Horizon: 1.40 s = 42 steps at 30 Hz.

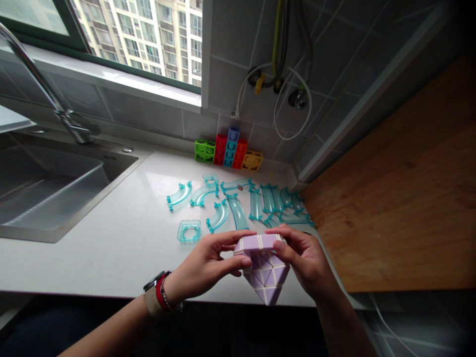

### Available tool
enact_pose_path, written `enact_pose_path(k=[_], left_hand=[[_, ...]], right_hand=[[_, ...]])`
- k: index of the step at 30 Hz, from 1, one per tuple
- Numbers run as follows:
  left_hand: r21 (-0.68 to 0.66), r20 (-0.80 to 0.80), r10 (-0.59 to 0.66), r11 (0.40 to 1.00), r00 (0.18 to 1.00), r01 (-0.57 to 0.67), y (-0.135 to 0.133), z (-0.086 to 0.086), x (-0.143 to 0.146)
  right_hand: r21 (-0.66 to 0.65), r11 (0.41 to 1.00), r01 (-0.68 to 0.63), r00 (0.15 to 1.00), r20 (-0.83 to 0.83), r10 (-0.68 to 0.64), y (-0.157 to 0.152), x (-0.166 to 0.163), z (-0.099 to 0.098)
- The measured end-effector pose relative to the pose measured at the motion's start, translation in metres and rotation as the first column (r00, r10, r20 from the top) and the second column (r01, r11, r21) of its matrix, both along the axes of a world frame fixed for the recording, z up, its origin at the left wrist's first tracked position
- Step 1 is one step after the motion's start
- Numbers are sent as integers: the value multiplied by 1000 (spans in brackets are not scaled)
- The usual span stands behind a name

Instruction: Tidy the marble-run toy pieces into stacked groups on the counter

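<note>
The left hand point(208, 265) grips the left side of a lilac diamond-shaped twisty puzzle point(267, 277), thumb on its flank and fingers laid over the flat top. The right hand point(305, 260) clasps the right side the same way. The puzzle hangs point down over the front edge of the white surface point(122, 238). Its faces are split into small triangles by pale seams, and its upper corners are hidden under the fingers.

A watch and red bands point(159, 296) circle the left wrist. Beyond the hands lie clear teal track pieces point(238, 206), mostly curved, with a square frame piece point(189, 230) near the left hand. Coloured hollow blocks point(228, 148) stand against the tiled wall. At the left a steel sink point(55, 198) is cut off by the picture edge, its tap point(44, 89) likewise. A wooden panel point(401, 198) fills the right.
</note>
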<state>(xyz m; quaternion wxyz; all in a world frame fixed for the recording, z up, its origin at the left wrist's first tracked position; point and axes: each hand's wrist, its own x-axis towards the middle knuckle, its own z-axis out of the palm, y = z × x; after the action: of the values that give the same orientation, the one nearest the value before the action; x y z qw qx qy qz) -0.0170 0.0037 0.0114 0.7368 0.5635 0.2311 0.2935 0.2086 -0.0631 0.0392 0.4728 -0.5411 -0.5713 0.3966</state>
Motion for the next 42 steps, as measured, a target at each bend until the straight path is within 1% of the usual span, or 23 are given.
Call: enact_pose_path(k=[2, 5, 7, 9, 13, 16, 19, 22, 25, 27, 32, 34, 36, 37, 39, 42], left_hand=[[-42, 7, 3, 999, 1000, -3, -2, 1, 2], [-68, 26, 8, 998, 1000, -7, -5, 2, 2], [-60, 34, 24, 998, 999, -21, -8, 3, 3], [-33, 24, 60, 998, 998, -59, -10, 2, 3], [-3, -6, 113, 994, 994, -113, -11, 2, 2], [3, -28, 136, 991, 990, -136, -12, 3, 1], [45, -38, 187, 982, 982, -186, -15, 3, 3], [69, -45, 241, 969, 970, -237, -17, 1, 5], [55, -43, 272, 962, 961, -269, -17, -2, 6], [36, -25, 277, 961, 961, -276, -17, -2, 6], [-1, -13, 294, 956, 956, -294, -19, -1, 8], [-9, -2, 304, 953, 953, -304, -21, 0, 9], [-27, 17, 305, 952, 952, -304, -21, 0, 9], [-38, 26, 303, 953, 953, -302, -21, 0, 9], [-64, 39, 313, 948, 949, -310, -18, 1, 8], [-110, 38, 354, 931, 934, -349, -11, 4, 5]], right_hand=[[28, 1000, 0, 997, 75, -2, -5, -1, 5], [78, 997, 7, 968, 250, -27, -14, -6, 13], [144, 989, 35, 926, 368, -86, -17, -11, 17], [215, 975, 61, 889, 432, -151, -18, -16, 18], [313, 946, 83, 856, 464, -229, -16, -21, 15], [368, 929, 47, 855, 466, -227, -15, -23, 12], [428, 904, 12, 847, 476, -237, -14, -25, 8], [514, 858, -20, 824, 494, -277, -12, -27, 2], [592, 805, -49, 805, 500, -319, -12, -29, -4], [618, 784, -62, 791, 510, -339, -12, -31, -7], [634, 769, -80, 761, 537, -363, -14, -32, -9], [637, 766, -81, 766, 532, -361, -15, -34, -9], [635, 770, -69, 788, 508, -348, -17, -35, -8], [628, 777, -46, 807, 482, -342, -17, -36, -7], [586, 809, 38, 853, 403, -332, -18, -37, -4], [429, 886, 176, 918, 254, -306, -18, -37, 1]])
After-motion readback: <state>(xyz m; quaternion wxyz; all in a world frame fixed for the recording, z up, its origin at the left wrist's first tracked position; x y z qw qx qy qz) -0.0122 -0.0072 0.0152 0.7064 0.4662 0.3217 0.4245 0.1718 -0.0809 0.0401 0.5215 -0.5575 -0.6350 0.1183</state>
